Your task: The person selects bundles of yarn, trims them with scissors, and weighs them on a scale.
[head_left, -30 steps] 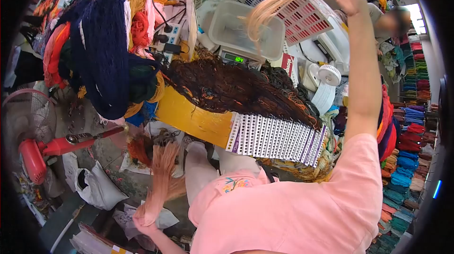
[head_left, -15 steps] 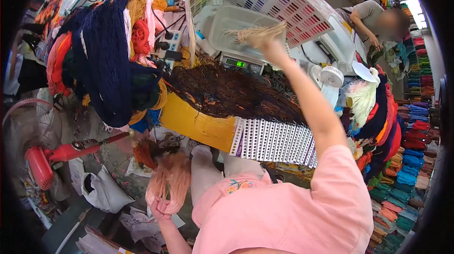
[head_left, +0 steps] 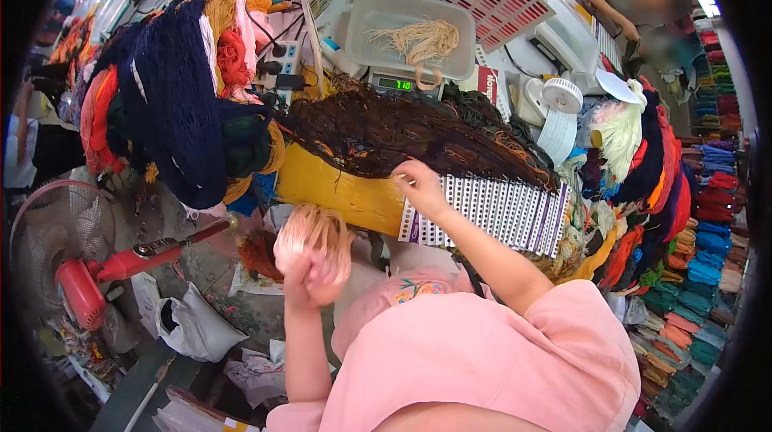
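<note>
My left hand (head_left: 310, 273) is closed around a pale peach skein of thread (head_left: 323, 227), raised over my lap and blurred by motion. My right hand (head_left: 420, 189) hovers at the near edge of the dark brown thread pile (head_left: 386, 139), above the yellow board (head_left: 338, 191) and the punched white cards (head_left: 482, 207). Its fingers are curled together; anything in them is too small to name. Beige thread (head_left: 422, 40) lies in the clear plastic tray (head_left: 362, 18) on the scale (head_left: 406, 85), whose green display reads about 7.10.
Navy skeins (head_left: 173, 102) hang at the left beside a power strip (head_left: 281, 70). Behind the tray stands a colour chart (head_left: 498, 6). A red fan (head_left: 84, 287) is at lower left, a small white fan (head_left: 561, 96) at right. Another person (head_left: 619, 6) stands at upper right.
My right hand has let go of the beige thread in the tray and come back toward me. My left hand has lifted the peach skein. The display went from about 1.61 to 7.10.
</note>
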`<action>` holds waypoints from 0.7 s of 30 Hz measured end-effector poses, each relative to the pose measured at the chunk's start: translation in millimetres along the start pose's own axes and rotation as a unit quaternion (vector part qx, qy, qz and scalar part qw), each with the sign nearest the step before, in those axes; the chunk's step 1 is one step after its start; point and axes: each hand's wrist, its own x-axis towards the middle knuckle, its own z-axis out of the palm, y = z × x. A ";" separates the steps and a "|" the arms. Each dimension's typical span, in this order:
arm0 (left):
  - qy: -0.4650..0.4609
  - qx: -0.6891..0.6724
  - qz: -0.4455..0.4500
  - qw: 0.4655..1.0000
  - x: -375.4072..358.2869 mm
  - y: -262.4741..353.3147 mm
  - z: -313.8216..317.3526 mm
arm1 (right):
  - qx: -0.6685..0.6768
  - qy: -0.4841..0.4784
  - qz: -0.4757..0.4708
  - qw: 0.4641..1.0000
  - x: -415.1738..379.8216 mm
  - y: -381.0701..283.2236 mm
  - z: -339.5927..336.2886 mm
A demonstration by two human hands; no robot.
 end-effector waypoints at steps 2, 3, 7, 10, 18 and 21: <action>0.130 0.102 0.043 0.985 13.2 -5.9 6.1 | 0.032 -0.032 0.005 0.999 -11.3 -32.1 6.3; 0.166 0.094 0.058 0.980 21.2 -11.0 16.1 | 0.021 -0.045 -0.003 0.999 -15.0 -46.2 7.8; 0.203 0.145 0.043 0.967 31.4 -17.0 29.5 | 0.108 -0.117 0.024 0.987 -23.2 -79.5 11.5; 0.228 0.150 0.055 0.960 29.5 -21.9 31.0 | 0.130 -0.138 -0.018 0.982 -26.6 -86.6 14.4; 0.116 0.075 0.008 0.990 7.2 -10.3 11.6 | -0.004 -0.049 0.081 0.995 13.6 -6.5 -8.2; 0.114 0.042 0.008 0.993 -4.1 -8.1 13.8 | -0.126 -0.006 0.014 0.992 46.4 10.0 -36.6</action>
